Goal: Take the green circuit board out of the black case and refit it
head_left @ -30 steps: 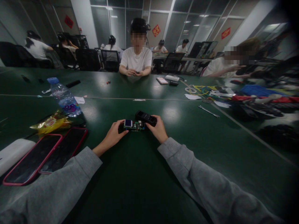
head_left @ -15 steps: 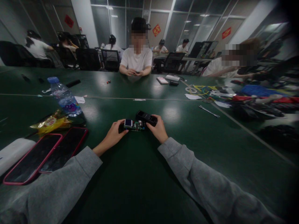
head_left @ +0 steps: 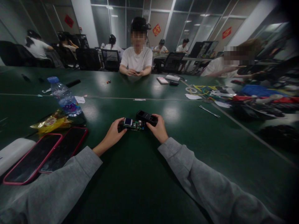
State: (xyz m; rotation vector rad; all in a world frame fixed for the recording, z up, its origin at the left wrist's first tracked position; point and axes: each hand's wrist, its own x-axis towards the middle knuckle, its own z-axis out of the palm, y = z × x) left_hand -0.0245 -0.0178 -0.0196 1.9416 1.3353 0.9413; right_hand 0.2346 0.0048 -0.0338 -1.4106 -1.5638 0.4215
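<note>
Between thumb and fingers, my left hand [head_left: 115,132] grips the left end of a green circuit board [head_left: 135,125] that carries a small square display [head_left: 128,121]. My right hand [head_left: 159,127] is closed on the right end of a black plastic casing [head_left: 145,117] with openings in its face. The casing lies at a slant just behind the board's right part, and the two are close together; whether they touch I cannot tell. Both are held low over the green table [head_left: 140,177]. My right fingertips partly cover the casing's end.
On the left are a water bottle [head_left: 64,97], a yellow snack packet [head_left: 52,123], two red-edged phones [head_left: 34,158] and a white object [head_left: 14,152]. A wrench [head_left: 209,111] and tangled cables [head_left: 203,90] lie right. Across the table sits a person [head_left: 137,56] holding a small object.
The circuit board and my left hand have shifted very slightly, with the display tilting a little. My right hand and the casing stay nearly where they were.
</note>
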